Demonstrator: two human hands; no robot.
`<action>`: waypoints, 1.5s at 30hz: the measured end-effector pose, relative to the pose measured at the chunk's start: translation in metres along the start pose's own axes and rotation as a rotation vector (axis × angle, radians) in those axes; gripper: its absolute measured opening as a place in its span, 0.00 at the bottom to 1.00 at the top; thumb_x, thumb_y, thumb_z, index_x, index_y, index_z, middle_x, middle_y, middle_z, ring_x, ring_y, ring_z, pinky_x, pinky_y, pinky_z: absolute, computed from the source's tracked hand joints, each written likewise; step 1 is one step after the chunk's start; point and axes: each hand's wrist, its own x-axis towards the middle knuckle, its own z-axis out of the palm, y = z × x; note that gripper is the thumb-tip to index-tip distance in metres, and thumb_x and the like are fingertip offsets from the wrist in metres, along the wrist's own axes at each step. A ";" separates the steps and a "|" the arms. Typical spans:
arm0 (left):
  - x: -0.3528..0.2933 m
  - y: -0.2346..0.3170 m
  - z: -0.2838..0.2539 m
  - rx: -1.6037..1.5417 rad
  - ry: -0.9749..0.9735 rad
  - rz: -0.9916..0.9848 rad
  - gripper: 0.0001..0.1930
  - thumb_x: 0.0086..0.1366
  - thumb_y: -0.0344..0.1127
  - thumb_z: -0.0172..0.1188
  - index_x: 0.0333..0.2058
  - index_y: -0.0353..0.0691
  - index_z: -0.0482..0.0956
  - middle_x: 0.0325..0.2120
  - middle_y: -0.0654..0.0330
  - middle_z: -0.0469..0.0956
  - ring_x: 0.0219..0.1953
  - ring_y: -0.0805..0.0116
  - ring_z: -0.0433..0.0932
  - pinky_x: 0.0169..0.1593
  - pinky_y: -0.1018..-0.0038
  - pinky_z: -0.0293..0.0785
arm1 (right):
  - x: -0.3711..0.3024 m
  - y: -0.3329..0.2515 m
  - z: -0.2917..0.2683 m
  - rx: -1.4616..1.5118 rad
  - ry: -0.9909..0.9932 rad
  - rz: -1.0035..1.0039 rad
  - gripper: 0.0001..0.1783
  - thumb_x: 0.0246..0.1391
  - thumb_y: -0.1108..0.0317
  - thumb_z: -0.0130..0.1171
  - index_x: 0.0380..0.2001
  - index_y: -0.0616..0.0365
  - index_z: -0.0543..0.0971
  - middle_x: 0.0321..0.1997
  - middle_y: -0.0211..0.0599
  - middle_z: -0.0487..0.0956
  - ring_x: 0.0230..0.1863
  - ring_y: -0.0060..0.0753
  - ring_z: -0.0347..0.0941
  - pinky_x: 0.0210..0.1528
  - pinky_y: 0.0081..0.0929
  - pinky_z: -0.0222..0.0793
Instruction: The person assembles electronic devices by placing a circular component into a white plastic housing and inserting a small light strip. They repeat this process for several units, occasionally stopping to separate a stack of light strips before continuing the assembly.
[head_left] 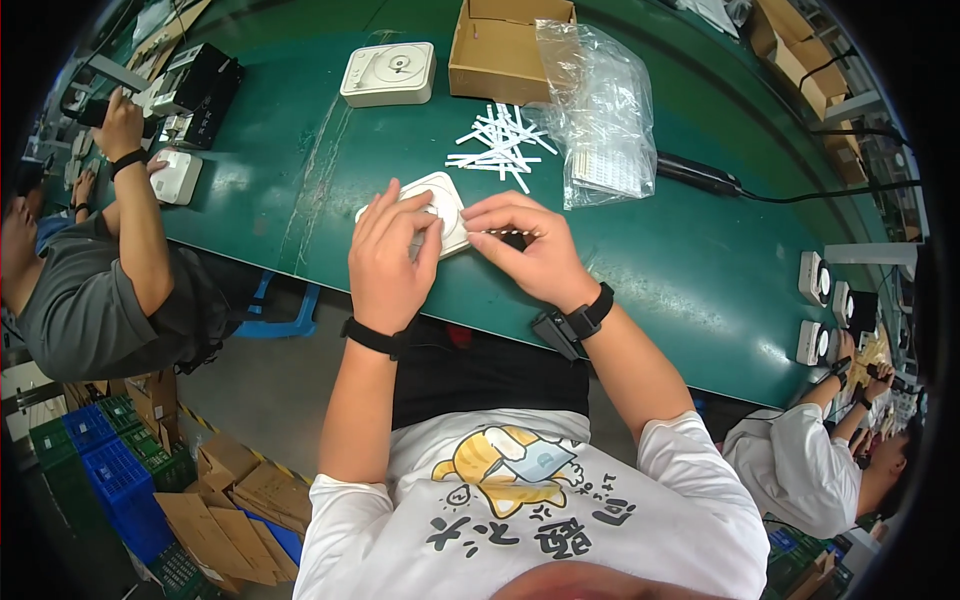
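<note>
On the green table in front of me lies a small white square device (452, 190) with rounded corners and a round part on its upper face. My left hand (393, 262) grips it from the left, fingers curved over its top and largely covering it. At its right edge, my right hand (540, 248) is closed, thumb and fingers pinching a thin strip (511, 233) with a black-and-white dotted edge. Most of that strip is hidden by the fingers. Beyond the device, several white strips (497, 140) lie in a loose pile.
A similar white device (390, 73) sits farther back, beside an open cardboard box (505, 50). A clear plastic bag (605, 120) and a black corded tool (700, 174) lie to the right. Co-workers sit at left and right; white devices (813, 278) stand at the far right.
</note>
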 end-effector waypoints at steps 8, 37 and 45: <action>-0.007 0.022 0.007 -0.100 -0.023 -0.079 0.05 0.70 0.33 0.79 0.40 0.44 0.91 0.61 0.57 0.91 0.75 0.43 0.82 0.81 0.38 0.64 | -0.005 0.003 -0.005 -0.078 0.039 0.017 0.10 0.69 0.76 0.78 0.52 0.58 0.94 0.54 0.35 0.90 0.50 0.24 0.85 0.52 0.24 0.82; -0.013 0.012 0.004 -0.267 -0.113 -0.179 0.04 0.73 0.35 0.76 0.44 0.47 0.93 0.73 0.58 0.85 0.81 0.46 0.73 0.87 0.38 0.50 | 0.003 0.005 -0.015 -0.046 -0.066 0.107 0.11 0.72 0.78 0.76 0.54 0.60 0.88 0.52 0.33 0.94 0.41 0.12 0.79 0.44 0.17 0.75; -0.013 0.009 0.004 -0.270 -0.119 -0.179 0.04 0.75 0.36 0.76 0.45 0.46 0.92 0.73 0.59 0.85 0.82 0.46 0.72 0.87 0.39 0.50 | 0.003 0.004 -0.013 -0.021 -0.063 0.080 0.12 0.69 0.79 0.79 0.52 0.60 0.89 0.47 0.32 0.93 0.40 0.11 0.79 0.42 0.16 0.74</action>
